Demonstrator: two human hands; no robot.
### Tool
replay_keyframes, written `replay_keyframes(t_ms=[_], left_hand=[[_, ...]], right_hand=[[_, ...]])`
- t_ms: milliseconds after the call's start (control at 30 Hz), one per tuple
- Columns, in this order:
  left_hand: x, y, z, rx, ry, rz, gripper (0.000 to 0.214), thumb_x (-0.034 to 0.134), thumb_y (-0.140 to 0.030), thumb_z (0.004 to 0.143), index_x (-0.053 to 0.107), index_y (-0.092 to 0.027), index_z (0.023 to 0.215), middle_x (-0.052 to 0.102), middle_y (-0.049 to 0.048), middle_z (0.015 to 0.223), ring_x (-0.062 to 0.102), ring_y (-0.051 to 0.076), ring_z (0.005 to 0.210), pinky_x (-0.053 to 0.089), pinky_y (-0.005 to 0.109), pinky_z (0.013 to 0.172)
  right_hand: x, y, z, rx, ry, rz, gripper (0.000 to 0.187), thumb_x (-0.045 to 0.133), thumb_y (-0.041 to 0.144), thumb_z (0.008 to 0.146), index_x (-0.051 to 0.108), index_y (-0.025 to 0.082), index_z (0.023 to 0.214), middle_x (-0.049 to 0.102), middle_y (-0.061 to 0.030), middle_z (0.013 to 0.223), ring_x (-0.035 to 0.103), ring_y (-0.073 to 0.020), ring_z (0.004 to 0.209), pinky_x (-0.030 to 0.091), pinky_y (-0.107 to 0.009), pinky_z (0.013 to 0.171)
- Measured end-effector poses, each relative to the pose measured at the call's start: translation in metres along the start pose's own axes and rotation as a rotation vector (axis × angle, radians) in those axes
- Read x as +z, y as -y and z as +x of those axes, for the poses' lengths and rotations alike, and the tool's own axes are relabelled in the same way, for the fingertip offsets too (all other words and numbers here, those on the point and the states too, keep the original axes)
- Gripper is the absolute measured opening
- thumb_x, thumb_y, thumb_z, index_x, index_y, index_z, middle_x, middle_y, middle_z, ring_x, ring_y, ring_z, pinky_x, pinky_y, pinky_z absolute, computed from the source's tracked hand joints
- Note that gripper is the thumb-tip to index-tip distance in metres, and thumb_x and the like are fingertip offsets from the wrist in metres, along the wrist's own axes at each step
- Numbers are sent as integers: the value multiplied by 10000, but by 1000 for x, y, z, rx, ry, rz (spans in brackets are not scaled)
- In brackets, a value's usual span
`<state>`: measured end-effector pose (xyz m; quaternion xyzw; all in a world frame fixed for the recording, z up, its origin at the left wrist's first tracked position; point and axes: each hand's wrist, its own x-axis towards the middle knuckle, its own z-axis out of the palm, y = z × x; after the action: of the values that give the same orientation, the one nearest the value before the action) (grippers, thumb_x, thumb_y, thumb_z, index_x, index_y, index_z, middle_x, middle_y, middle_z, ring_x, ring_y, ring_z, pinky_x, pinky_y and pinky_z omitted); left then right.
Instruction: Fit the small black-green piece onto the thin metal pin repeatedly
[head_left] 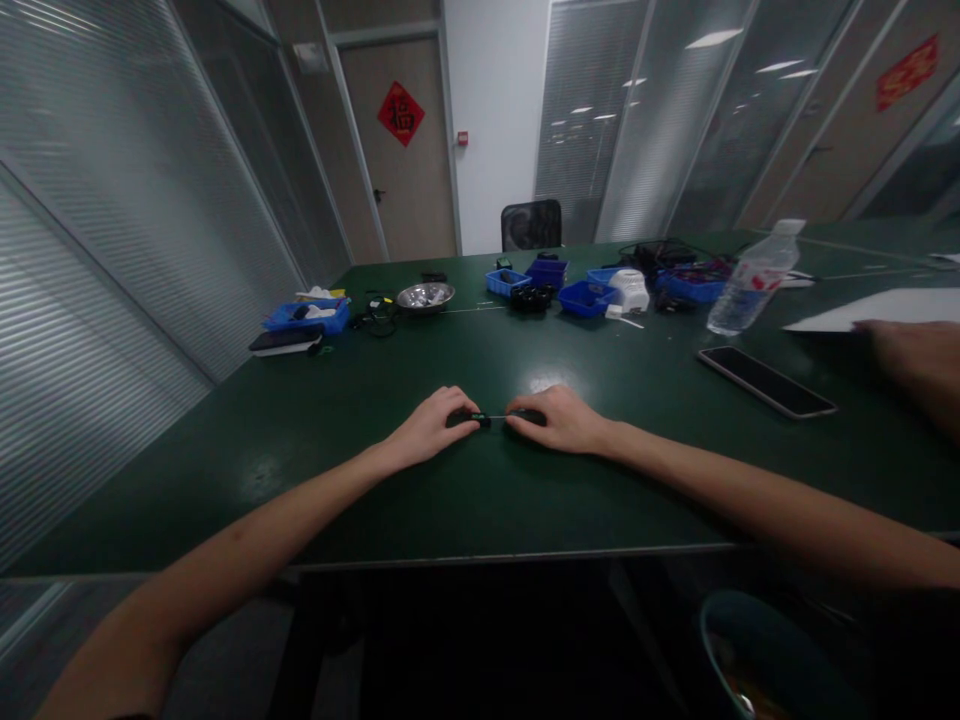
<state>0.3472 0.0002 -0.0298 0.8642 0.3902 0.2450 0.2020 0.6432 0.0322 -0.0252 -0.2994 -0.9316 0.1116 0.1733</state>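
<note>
Near the front middle of the green table (450, 505), my left hand (431, 425) is closed round a small black piece with green marking (481, 418), possibly a screwdriver handle. From it a thin metal shaft (498, 417) runs across to my right hand (559, 418). The right thumb and fingertips pinch the shaft's far end. Something dark shows inside that grip, but I cannot tell whether it is part of the tool or only shadow. Both hands rest low over the tabletop, a short gap apart.
To the right are a phone (766, 381), a water bottle (756, 278) and another person's hand (919, 365) at a white sheet (885, 308). Farther back stand a metal bowl (425, 297), blue trays (586, 298) and cables. A bin (750, 640) sits below the table edge.
</note>
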Motion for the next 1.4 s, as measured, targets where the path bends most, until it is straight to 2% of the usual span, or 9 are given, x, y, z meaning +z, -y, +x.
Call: replay_keyframes(t_ms=[567, 867, 1067, 1200, 1400], left_hand=[[1, 7, 4, -25, 28, -118, 248, 686, -404, 1032, 751, -182, 1121, 692, 79, 1076, 632, 230, 977, 485, 345, 850], [3, 5, 6, -57, 22, -128, 220, 705, -380, 1005, 746, -176, 1077, 696, 78, 1036, 630, 225, 934, 490, 338, 813], [3, 4, 4, -4, 26, -123, 183, 717, -347, 998, 735, -180, 1071, 674, 72, 1027, 615, 208, 892, 483, 331, 805], [4, 2, 5, -22, 26, -118, 182, 710, -349, 1007, 734, -175, 1053, 666, 59, 989, 606, 201, 869, 465, 320, 780], [3, -3, 6, 10, 75, -103, 178, 709, -340, 1014, 738, -178, 1081, 667, 57, 1017, 590, 193, 855, 443, 312, 764]], right_hand=[[-3, 2, -2, -28, 28, -3, 474, 461, 523, 1124, 773, 199, 1277, 806, -82, 950, 694, -190, 737, 434, -312, 710], [-4, 1, -3, -53, 52, 2, 495, 437, 544, 1134, 779, 210, 1263, 798, -78, 912, 686, -193, 732, 417, -308, 698], [-2, 0, -3, -66, 61, 2, 511, 420, 547, 1141, 765, 201, 1292, 804, -89, 954, 695, -193, 741, 431, -307, 711], [-3, 2, -4, -61, 64, 9, 519, 415, 548, 1143, 760, 191, 1293, 804, -90, 960, 697, -192, 744, 440, -304, 713], [-1, 4, -3, -83, 56, -16, 524, 408, 554, 1145, 758, 196, 1297, 804, -89, 949, 699, -197, 732, 425, -307, 693]])
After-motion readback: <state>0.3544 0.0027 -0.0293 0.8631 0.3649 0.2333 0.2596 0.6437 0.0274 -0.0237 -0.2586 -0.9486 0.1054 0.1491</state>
